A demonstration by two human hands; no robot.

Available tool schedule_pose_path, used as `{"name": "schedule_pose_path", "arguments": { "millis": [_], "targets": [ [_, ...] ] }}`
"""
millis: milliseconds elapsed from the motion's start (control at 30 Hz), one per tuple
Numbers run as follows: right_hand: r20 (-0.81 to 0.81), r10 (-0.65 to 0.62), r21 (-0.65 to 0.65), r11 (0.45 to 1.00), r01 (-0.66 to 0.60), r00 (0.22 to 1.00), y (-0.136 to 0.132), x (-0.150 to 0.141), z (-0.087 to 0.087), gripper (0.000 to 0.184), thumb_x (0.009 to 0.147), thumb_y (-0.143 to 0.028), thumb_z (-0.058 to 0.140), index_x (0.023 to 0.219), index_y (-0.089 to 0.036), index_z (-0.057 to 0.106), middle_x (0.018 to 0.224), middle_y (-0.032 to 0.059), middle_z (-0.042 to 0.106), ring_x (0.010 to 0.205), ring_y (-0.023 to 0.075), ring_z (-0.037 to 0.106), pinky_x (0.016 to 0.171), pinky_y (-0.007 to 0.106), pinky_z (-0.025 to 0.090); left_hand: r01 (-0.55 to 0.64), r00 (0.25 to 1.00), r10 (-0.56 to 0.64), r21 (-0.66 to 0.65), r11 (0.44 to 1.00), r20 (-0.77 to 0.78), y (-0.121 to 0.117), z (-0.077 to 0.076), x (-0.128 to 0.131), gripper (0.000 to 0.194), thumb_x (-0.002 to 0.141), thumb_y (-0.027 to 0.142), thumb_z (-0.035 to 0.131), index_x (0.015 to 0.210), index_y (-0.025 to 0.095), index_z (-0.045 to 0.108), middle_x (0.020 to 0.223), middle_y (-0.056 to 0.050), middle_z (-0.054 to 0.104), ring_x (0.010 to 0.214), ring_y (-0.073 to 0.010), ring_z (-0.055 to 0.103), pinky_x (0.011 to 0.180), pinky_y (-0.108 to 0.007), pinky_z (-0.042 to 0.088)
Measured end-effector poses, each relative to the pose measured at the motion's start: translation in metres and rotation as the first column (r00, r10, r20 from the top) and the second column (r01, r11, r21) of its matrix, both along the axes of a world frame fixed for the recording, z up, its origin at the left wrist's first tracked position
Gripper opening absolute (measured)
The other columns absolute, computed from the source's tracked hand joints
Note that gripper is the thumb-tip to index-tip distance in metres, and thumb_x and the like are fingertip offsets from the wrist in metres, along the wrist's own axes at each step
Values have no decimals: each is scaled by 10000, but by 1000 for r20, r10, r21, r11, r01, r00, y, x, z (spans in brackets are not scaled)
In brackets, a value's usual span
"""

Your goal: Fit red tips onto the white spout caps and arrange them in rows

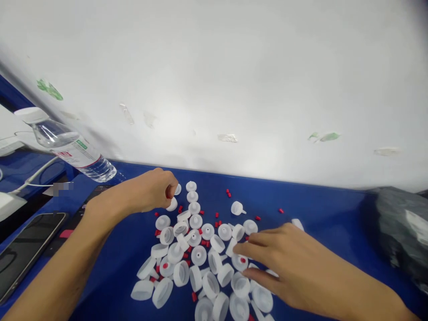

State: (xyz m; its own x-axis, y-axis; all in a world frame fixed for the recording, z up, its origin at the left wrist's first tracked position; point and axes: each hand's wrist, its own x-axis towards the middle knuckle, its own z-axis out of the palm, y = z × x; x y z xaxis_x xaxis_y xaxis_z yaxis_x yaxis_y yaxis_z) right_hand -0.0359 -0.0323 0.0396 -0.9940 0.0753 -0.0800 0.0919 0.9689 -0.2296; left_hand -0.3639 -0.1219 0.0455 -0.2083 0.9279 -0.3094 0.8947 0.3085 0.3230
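White plastic nozzle caps [199, 255] lie in a loose pile across the blue table, some on their sides and some with the spout upward. Small red tips [194, 296] are scattered among them. At the pile's far left, my left hand [155, 189] is closed, its curled fingers at a white nozzle cap [172, 204]; the fingertips are partly hidden. Beside it, several caps stand spout up in a short row [192, 196]. My right hand [281, 263] is over the pile's right side, fingers stretched and apart, around a cap with a red tip on its spout [240, 262].
A water bottle [75, 149] stands at the left back, near a phone [28, 249] and a dark flat item [72, 223]. A black plastic bag [397, 236] sits at the right. Behind the blue table [321, 203] rises a white wall [214, 80] with tape scraps.
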Motion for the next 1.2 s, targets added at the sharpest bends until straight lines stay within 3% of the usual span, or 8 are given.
{"name": "schedule_pose_path", "arguments": {
  "millis": [100,233,467,1000,1200],
  "targets": [
    [1,67,15,998,-67,998,-2,0,-8,102,964,-261,616,868,-227,602,761,-19,681,663,166,649,535,321,264,62,998,-63,-47,997,-30,1,2,1,71,615,159,569,597,226,582,574,15,618,506,-153,532,472,-280,307],
    [-41,107,32,994,-106,993,-2,0,-17,199,989,-151,537,801,-218,552,708,-15,651,623,153,609,524,320,239,22,998,-25,-74,997,-51,0,4,4,79,603,149,566,605,227,556,553,20,613,476,-150,535,430,-266,298],
    [-46,108,97,990,-103,993,-3,-1,-26,173,969,-206,600,842,-238,487,714,-42,627,593,169,591,515,344,178,-51,998,56,-134,990,37,2,4,7,84,572,149,560,619,218,568,509,18,598,478,-189,627,426,-243,332],
    [53,104,112,988,-109,993,-6,0,-12,162,955,-154,580,835,-229,501,714,-32,630,624,172,599,526,350,192,-61,991,85,-219,974,104,-1,3,3,78,603,139,580,616,207,543,497,19,632,486,-207,676,436,-232,420],
    [3,109,104,989,-109,994,-5,-2,-9,185,980,-164,532,803,-211,514,675,-12,616,599,153,582,522,315,227,-49,993,70,-204,978,99,-2,4,1,50,648,169,610,641,201,573,532,4,666,497,-204,689,430,-223,433]
  ]
}}
